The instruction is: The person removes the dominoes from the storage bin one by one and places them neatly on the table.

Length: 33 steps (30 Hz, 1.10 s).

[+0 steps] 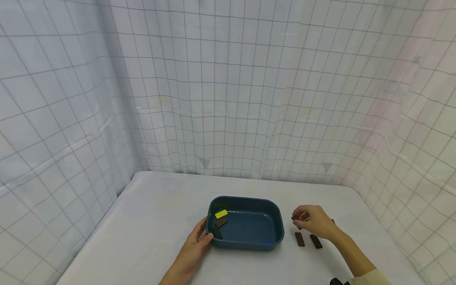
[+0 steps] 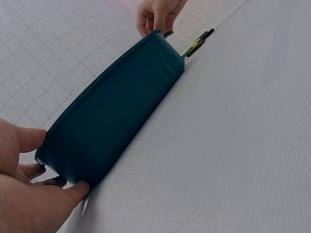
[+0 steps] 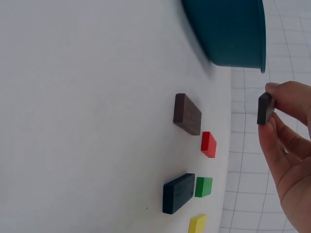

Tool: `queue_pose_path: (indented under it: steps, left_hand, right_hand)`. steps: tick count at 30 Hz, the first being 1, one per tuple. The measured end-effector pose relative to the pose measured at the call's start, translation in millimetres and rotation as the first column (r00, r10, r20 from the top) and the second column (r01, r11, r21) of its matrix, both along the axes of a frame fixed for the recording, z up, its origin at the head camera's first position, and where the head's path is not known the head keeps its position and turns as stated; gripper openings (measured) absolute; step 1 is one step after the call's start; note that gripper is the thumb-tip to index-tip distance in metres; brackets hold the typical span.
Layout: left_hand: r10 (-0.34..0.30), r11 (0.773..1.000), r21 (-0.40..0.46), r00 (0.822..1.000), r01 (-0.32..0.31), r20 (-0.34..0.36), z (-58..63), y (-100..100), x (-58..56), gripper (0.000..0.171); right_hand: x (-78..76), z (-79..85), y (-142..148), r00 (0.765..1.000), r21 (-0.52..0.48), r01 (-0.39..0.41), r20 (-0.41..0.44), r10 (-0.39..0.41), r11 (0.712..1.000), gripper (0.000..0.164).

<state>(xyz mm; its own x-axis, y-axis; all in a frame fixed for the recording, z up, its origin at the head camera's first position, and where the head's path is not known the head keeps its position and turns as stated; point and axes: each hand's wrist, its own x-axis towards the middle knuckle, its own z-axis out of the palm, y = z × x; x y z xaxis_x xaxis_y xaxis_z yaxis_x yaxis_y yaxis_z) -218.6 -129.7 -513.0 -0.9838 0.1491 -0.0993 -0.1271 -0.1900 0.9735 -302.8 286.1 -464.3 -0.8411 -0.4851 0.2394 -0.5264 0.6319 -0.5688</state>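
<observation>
A dark teal plastic tub [image 1: 246, 246] stands on the white-covered table. My left hand [image 1: 192, 249] grips its left end, thumb at the rim. Inside, at the left, lie a yellow block [image 1: 221, 214], a brown block [image 1: 221, 222] and a black block [image 1: 217, 232]. To the right of the tub, my right hand [image 1: 316, 221] pinches a small dark block [image 3: 265, 108] between thumb and fingers, raised above the table. Beneath it on the cloth lie a brown block [image 3: 187, 114], a red block [image 3: 208, 144], a black block [image 3: 178, 193], a green block [image 3: 203, 187] and a yellow block [image 3: 197, 224].
White cloth walls with a dark grid [image 1: 228, 99] enclose the table at the back and both sides. White cloth [image 1: 160, 209] covers the table. Another dark block [image 1: 333, 221] is partly hidden behind the right wrist in the head view.
</observation>
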Motion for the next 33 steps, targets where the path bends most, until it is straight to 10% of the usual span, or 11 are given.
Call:
queue_pose_path:
  steps: [21, 33]
  left_hand:
    - [0.03, 1.0, -0.006, 0.999, -0.03, 0.016, -1.7, 0, 0.2, 0.067]
    - [0.008, 1.0, 0.004, 1.0, -0.008, -0.007, -0.3, 0, 0.3, 0.066]
  right_hand:
    - [18.9, -23.8, 53, 0.983, -0.003, 0.158, 0.097, -0.157, 0.987, 0.013]
    - [29.5, -34.4, 75, 0.922, 0.109, 0.335, 0.164, -0.35, 0.936, 0.016]
